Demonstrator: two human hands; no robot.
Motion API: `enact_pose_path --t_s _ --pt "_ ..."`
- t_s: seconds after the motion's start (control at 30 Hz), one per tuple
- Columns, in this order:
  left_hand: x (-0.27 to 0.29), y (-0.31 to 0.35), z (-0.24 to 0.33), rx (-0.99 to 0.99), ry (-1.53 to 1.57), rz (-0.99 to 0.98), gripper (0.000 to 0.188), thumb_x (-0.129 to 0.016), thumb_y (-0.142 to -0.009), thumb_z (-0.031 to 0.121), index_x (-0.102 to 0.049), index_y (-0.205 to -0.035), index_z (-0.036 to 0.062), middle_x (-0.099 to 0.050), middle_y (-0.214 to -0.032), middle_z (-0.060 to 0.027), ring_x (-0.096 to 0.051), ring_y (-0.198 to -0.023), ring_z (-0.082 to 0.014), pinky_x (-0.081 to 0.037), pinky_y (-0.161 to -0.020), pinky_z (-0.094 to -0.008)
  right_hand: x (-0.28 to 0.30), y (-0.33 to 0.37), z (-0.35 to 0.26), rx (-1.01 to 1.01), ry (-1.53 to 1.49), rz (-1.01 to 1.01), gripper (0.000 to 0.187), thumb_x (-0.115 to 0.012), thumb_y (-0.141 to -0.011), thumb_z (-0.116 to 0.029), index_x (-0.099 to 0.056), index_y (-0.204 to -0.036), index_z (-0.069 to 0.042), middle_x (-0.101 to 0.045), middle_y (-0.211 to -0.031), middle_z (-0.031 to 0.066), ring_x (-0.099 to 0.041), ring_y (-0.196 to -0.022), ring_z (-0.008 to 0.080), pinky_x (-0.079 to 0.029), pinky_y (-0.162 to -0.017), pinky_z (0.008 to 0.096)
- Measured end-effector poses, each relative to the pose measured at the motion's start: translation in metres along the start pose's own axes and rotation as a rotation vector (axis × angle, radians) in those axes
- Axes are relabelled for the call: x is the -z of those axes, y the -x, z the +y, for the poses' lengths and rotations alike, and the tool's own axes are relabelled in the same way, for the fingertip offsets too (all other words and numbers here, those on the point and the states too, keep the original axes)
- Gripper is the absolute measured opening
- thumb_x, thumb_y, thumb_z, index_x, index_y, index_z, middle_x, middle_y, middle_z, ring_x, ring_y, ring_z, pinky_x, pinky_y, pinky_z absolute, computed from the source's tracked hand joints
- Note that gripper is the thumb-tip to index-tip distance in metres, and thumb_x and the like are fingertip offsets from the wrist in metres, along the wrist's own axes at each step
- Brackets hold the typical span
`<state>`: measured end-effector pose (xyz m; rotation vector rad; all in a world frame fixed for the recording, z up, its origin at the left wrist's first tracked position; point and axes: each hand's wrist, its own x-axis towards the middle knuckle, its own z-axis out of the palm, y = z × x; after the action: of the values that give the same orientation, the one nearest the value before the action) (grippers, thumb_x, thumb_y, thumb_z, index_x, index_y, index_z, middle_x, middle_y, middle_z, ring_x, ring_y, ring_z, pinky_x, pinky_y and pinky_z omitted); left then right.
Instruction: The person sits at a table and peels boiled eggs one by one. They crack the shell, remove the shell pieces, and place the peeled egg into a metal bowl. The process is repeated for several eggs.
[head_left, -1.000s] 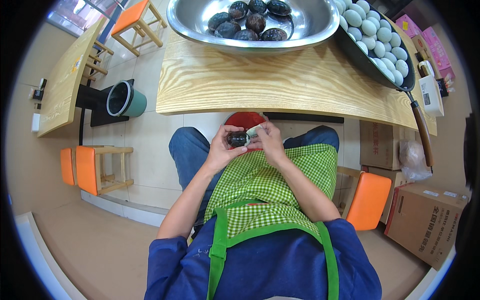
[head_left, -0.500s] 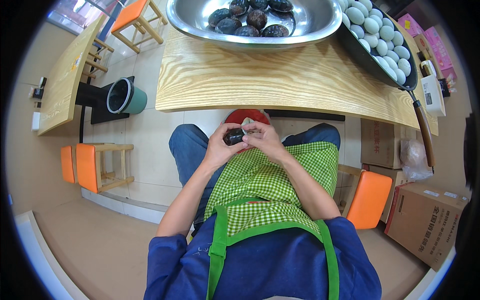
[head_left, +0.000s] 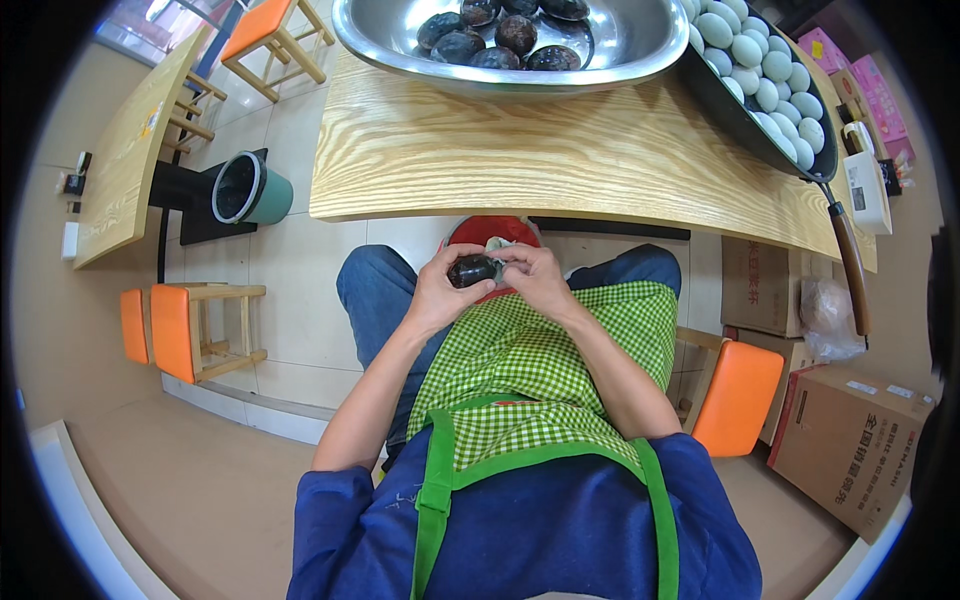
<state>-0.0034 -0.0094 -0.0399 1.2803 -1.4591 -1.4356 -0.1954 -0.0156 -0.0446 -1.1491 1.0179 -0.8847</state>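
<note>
A dark, shiny egg (head_left: 472, 270) is held low in front of the lap, past the edge of the table (head_left: 560, 165) and above a red tub (head_left: 466, 233). It is laid on its side, with its long axis running from left to right across the body, and its right end is pointed at the right hand (head_left: 533, 275). The egg is gripped by the left hand (head_left: 435, 290), with the thumb below and the fingers above. Its right end is touched by the bent fingers of the right hand, but whether anything is pinched there cannot be told. Some pale shell (head_left: 497, 243) is seen just past those fingers. The inside of the tub is mostly hidden by the hands. On the table, eight dark eggs (head_left: 515, 35) can be counted in a big silver bowl (head_left: 400, 58), which is cut off by the top of the view. To the right, a black pan (head_left: 735, 112) is filled with pale eggs (head_left: 775, 66), and its brown handle (head_left: 848, 255) is stuck out past the table edge. On the floor to the left, a green bin (head_left: 272, 195) is seen.
</note>
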Motion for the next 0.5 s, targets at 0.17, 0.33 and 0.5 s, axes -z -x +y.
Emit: enact_pose_path --t_s 0.17,0.33,0.5 --pt "0.005 -0.002 0.007 0.256 0.465 -0.003 0.044 -0.072 -0.085 0.005 -0.052 -0.124 -0.0032 -0.065 -0.109 -0.0158 -0.068 -0.094 -0.0218 -0.059 -0.081 -0.0336 0.007 -0.005 0.014 -0.18 -0.238 0.155 0.028 -0.049 -0.089 0.002 -0.064 -0.111 0.009 -0.066 -0.106 0.0141 -0.068 -0.085 0.0196 -0.06 -0.072 0.0284" --pt "0.012 0.001 0.005 0.345 0.681 -0.046 0.043 -0.072 -0.088 0.01 -0.051 -0.124 -0.003 -0.063 -0.111 -0.0177 -0.069 -0.095 -0.0271 -0.06 -0.08 -0.0352 0.011 -0.011 0.026 -0.224 -0.12 0.144 0.033 -0.051 -0.089 -0.003 -0.061 -0.12 0.006 -0.066 -0.11 0.0156 -0.069 -0.089 0.0209 -0.06 -0.074 0.029" --pt "0.009 0.0 0.002 0.267 0.661 -0.021 0.041 -0.067 -0.092 0.016 -0.049 -0.124 -0.0025 -0.062 -0.113 -0.0185 -0.068 -0.099 -0.0304 -0.059 -0.084 -0.0376 0.025 -0.022 0.075 0.01 0.597 0.014 0.04 -0.057 -0.087 -0.008 -0.06 -0.125 0.001 -0.066 -0.114 0.0205 -0.07 -0.094 0.0267 -0.057 -0.079 0.0339"
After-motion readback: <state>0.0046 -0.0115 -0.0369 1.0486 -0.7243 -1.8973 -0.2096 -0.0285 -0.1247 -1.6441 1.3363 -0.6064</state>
